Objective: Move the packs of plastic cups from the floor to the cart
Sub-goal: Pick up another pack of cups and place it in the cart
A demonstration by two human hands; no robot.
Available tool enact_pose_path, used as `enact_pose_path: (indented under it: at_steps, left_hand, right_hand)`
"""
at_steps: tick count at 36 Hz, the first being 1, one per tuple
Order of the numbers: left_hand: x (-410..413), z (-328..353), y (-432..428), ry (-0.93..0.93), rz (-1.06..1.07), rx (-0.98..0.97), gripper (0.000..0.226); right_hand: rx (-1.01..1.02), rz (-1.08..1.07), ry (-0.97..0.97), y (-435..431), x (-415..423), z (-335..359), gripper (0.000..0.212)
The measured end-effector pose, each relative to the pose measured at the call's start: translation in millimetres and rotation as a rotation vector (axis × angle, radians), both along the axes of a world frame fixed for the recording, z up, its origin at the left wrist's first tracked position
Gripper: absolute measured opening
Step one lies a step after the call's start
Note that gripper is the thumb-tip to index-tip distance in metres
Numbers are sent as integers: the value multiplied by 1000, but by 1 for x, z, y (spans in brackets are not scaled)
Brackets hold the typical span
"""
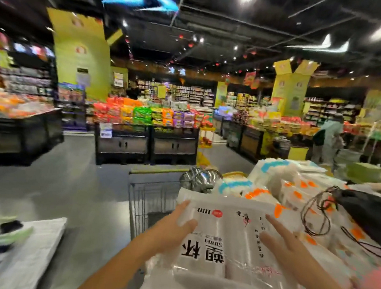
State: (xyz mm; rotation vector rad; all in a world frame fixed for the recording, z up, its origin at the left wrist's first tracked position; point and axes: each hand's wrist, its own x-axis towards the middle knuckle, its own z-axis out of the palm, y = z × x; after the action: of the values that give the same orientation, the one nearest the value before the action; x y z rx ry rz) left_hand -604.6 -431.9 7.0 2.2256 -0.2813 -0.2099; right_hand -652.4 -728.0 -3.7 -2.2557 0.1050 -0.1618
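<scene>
Left hand (175, 226) and right hand (288, 244), fingers (277, 224) straight, press the pack of plastic cups (228, 233) at nine and three o'clock, atop the cart (143, 198).

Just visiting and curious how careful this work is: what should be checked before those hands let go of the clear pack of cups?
1. Both hands on the clear plastic cup pack with black lettering, left hand at its left edge, right hand flat on top: ok.
2. Pack over the grey wire cart and its orange-marked packs: ok.
3. Pack steady unaided: cannot tell.
4. Black drawstring bag out of the way, at right: ok.
</scene>
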Motion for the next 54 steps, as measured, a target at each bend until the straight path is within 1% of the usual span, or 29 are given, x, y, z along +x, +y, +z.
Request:
enact_pose_path:
  at_steps: [4, 9, 13, 16, 18, 25, 29, 35, 38, 44, 49, 54]
  left_hand:
    - [31, -5, 14, -2, 81, -8, 66]
    - [65, -18, 15, 17, 157, -87, 64]
    - [93, -25, 11, -15, 230, -85, 64]
    - [112, -25, 6, -13, 287, -113, 65]
    - [125, -28, 4, -23, 314, -93, 64]
    - [169, -43, 18, 21, 397, -151, 64]
    - [197, -51, 36, 19, 414, -147, 64]
    - [258, -65, 70, 18, 394, -219, 64]
    - [294, -80, 90, 28, 377, -242, 64]
    - [363, -120, 118, 67, 353, -241, 64]
    - [410, -162, 123, 96, 335, -199, 63]
    - [454, -222, 121, 168, 352, -174, 65]
  right_hand:
    - [-8, 53, 49, 12, 53, -6, 58]
    - [-37, 141, 44, 13, 118, -13, 60]
    - [-91, 213, 23, 11, 165, -12, 59]
    - [-99, 271, 26, 9, 196, -12, 60]
    - [-99, 310, 25, 11, 216, -11, 60]
    - [-139, 397, 41, 30, 286, -26, 62]
    - [-135, 414, 57, 50, 322, -33, 61]
    - [-150, 399, 57, 85, 386, -50, 62]
    - [-175, 375, 62, 103, 414, -58, 61]
    - [-158, 353, 79, 130, 464, -81, 62]
    - [-169, 313, 128, 134, 505, -122, 62]
    - [-119, 315, 200, 131, 553, -190, 61]
